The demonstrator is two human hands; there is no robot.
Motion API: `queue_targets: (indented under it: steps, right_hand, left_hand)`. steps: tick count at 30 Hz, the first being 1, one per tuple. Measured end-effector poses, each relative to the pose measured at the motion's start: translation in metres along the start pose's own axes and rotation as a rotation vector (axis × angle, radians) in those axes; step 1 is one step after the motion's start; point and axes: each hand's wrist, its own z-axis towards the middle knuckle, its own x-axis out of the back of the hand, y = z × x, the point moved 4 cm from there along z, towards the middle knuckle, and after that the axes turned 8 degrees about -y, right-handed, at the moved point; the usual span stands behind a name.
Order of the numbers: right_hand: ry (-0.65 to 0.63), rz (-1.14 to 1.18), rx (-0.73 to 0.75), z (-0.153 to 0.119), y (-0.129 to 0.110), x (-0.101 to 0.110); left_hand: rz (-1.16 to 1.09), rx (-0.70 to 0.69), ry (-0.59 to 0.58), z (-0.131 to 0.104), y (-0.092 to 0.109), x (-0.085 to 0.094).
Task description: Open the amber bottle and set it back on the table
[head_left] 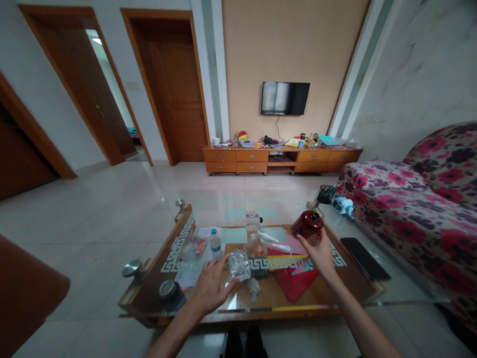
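Observation:
My left hand grips a clear, square-looking glass container between thumb and fingers, low over the glass-topped coffee table. In my right hand is a glossy dark red jar, tilted and raised above the table's right side. A small bottle with a blue cap stands just beyond my left hand. Close to the glass container lie a crumpled white piece and a clear bag with orange bits. Red paper is spread below my right hand.
A black jar is at the table's left front, and a bag of coloured pieces lies behind it. White tubes and a clear bottle are farther back. A floral sofa flanks the right; a TV cabinet stands beyond.

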Motion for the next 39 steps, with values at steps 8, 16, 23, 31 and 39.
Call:
queue_targets:
  steps: [8, 16, 23, 31, 39]
  right_hand:
    - [-0.023, 0.038, -0.032, -0.007, 0.026, -0.030]
    - [-0.069, 0.032, -0.074, -0.009, 0.034, -0.041]
    - [-0.068, -0.027, -0.082, -0.010, 0.029, -0.040]
    - [-0.075, -0.038, 0.000, -0.012, 0.010, -0.035]
    - [-0.101, -0.076, 0.001, -0.011, 0.023, -0.041]
  left_hand:
    - [-0.018, 0.017, -0.032, 0.000, 0.001, 0.004]
    - [-0.012, 0.026, -0.018, -0.001, 0.002, 0.005]
    - [-0.007, 0.015, -0.042, 0.000, 0.000, 0.002]
    - [-0.023, 0.004, -0.023, 0.001, 0.002, 0.004]
    - [-0.025, 0.016, -0.041, 0.003, 0.002, 0.003]
